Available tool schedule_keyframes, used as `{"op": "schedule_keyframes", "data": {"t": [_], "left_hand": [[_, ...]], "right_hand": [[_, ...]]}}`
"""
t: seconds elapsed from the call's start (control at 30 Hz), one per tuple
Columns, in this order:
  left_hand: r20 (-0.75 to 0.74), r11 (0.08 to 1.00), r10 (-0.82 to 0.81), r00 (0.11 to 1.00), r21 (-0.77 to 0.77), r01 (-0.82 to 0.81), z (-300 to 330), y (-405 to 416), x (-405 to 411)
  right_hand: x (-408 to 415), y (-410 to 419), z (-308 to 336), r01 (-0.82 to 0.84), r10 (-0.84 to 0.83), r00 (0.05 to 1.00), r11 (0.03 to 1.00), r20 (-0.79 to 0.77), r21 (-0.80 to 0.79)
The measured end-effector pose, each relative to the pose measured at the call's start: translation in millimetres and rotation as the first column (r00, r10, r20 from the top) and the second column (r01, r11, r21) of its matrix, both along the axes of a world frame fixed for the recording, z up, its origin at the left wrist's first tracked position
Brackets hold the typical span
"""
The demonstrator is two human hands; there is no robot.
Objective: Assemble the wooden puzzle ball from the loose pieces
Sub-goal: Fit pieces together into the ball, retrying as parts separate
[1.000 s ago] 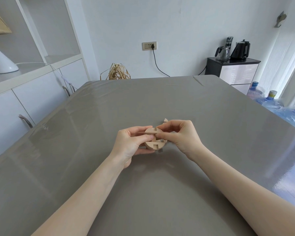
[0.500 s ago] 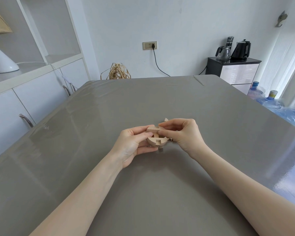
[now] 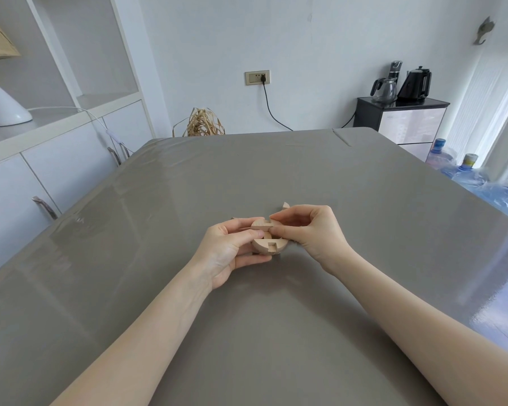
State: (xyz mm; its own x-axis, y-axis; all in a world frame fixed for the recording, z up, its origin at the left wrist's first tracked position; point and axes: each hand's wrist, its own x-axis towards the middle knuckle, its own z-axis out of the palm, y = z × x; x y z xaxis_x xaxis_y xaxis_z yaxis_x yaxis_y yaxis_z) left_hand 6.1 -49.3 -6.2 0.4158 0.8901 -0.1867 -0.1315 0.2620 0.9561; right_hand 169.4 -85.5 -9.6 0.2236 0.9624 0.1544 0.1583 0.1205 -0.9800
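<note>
Grey and glossy, the surface (image 3: 247, 177) carries both forearms. At nine o'clock of the work, the left hand (image 3: 232, 247) cups the half-built wooden puzzle ball (image 3: 267, 243), thumb curled over its top and fingers (image 3: 252, 260) wrapped beneath. At three o'clock, the right hand (image 3: 311, 230) pinches the ball's upper piece between thumb and forefinger. A loose wooden piece (image 3: 285, 205) peeks out at twelve o'clock, just behind the right hand.
</note>
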Motion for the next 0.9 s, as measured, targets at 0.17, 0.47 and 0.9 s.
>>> {"op": "schedule_keyframes", "data": {"t": [0.17, 0.47, 0.9], "left_hand": [[0.005, 1.000, 0.008, 1.000, -0.009, -0.008, 0.8, 0.2, 0.9], [0.002, 1.000, 0.009, 1.000, -0.005, -0.009, 0.1, 1.3, 0.1], [0.016, 1.000, 0.018, 1.000, -0.016, -0.018, -0.4, 1.5, 0.0]], "right_hand": [[-0.8, -0.3, -0.5, -0.008, 0.008, 1.000, 1.000, -0.005, -0.001], [-1.8, -0.9, 0.9, -0.013, 0.014, 0.999, 1.000, -0.048, 0.007], [-0.7, 0.2, -0.8, -0.015, 0.015, 0.999, 1.000, -0.046, 0.005]]}}
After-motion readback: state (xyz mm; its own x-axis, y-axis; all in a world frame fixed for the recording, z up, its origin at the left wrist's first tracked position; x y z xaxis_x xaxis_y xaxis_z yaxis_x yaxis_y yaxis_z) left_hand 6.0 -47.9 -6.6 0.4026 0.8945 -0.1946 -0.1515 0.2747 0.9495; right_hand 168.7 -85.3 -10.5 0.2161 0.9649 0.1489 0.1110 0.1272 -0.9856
